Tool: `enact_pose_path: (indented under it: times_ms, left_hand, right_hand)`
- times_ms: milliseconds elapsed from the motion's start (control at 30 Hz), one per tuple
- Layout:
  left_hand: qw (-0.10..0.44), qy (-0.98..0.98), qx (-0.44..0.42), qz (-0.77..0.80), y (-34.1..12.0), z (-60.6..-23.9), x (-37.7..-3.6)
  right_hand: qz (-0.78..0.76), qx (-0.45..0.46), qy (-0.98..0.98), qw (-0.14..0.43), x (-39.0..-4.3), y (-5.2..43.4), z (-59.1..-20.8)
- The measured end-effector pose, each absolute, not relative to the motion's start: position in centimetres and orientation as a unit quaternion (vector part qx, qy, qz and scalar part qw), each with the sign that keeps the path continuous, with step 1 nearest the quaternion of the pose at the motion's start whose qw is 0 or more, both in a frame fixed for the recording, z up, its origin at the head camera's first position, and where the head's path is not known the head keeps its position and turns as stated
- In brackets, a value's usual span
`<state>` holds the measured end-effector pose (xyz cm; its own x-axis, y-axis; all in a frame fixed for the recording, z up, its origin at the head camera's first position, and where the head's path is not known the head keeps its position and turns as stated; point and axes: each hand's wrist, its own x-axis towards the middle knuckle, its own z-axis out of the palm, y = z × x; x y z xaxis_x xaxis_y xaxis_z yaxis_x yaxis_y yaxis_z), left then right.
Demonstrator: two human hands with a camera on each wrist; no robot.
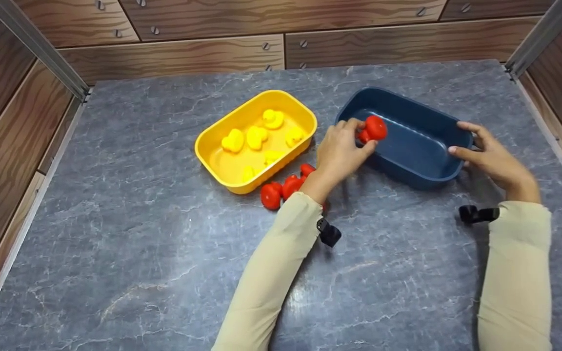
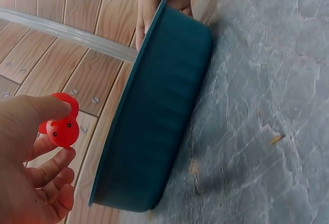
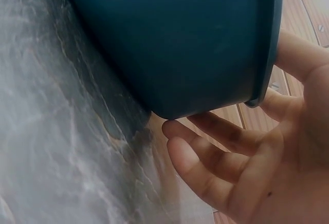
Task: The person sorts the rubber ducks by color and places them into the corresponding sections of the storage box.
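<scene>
My left hand (image 1: 338, 148) pinches a small red rubber toy (image 1: 375, 127) between thumb and fingers, above the near left rim of a dark blue bin (image 1: 400, 174). Two dark eye dots show on the toy (image 2: 64, 131) in the left wrist view. At the bin's right end, my right hand (image 1: 498, 161) holds the rim, thumb over the inside and fingers outside. Its fingertips (image 3: 182, 152) reach along the outer wall near the base in the right wrist view. No toys show inside the blue bin.
Left of the blue bin stands a yellow bin (image 1: 212, 173) with several yellow rubber ducks (image 1: 232, 141) in it. Several red toys (image 1: 271, 196) lie on the grey marbled table (image 1: 130, 219) beside it, partly hidden by my left wrist. Wood-patterned walls (image 1: 203, 53) border the table.
</scene>
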<state>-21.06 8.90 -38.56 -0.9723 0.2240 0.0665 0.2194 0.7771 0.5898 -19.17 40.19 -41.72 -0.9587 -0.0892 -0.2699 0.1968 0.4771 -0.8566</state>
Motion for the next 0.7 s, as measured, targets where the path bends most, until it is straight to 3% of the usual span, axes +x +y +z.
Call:
enact_pose_path:
  times_ms: [700]
  left_hand:
    - [-0.008,0.945,0.155,0.287,8.01,-37.79,-21.69]
  right_hand:
    - [-0.523,0.030,0.839,0.146,-19.03,40.23,-41.59]
